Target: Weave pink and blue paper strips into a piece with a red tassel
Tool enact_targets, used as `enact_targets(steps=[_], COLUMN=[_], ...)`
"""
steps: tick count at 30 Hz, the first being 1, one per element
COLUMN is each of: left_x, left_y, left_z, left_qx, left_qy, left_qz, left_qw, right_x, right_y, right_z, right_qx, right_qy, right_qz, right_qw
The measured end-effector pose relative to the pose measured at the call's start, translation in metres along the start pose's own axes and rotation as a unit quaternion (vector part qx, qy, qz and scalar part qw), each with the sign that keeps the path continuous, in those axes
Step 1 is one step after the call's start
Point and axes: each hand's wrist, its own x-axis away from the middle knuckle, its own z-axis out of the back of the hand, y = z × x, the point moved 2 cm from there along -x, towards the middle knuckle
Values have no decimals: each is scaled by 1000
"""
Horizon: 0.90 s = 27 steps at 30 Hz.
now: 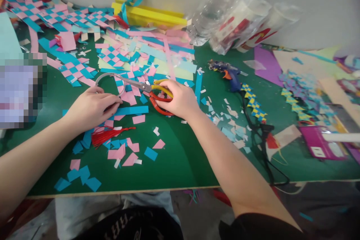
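Observation:
My left hand (91, 107) is closed on a thin, pale ring that looks like a roll of tape (108, 74), held just above the green table. In my right hand (181, 99) is a pair of scissors (144, 86) with red and yellow handles; my fingers are wrapped through the loops. The blades point left and reach the ring; whether they touch it I cannot tell. Below my hands lie a blue paper strip (132, 110), a red tassel (108, 135) and pink and blue paper scraps (118, 153). My left fingertips are partly hidden.
Woven pink-and-blue paper pieces (75, 70) cover the back left, near a yellow folded piece (154, 17). A blurred screen (17, 93) stands at left. To the right are a glue gun (232, 75) with its cable, bagged cups (239, 18) and a purple box (317, 142).

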Motion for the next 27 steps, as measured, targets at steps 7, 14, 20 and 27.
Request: enact_targets(steps=[7, 14, 20, 27], left_x=[2, 4, 5, 6], left_y=[-1, -3, -6, -8], left_z=[1, -3, -3, -2], left_qx=[-14, 16, 15, -5], left_qy=[2, 25, 10, 29], left_qz=[-5, 16, 52, 69], left_qw=[1000, 999, 998, 997], right_x=[0, 0, -2, -1], right_y=[0, -2, 2, 3], right_z=[-2, 0, 0, 1], right_qx=[17, 5, -13, 7], right_qy=[7, 1, 23, 52], right_qz=[0, -8, 8, 6], right_qw=[1000, 1000, 1000, 999])
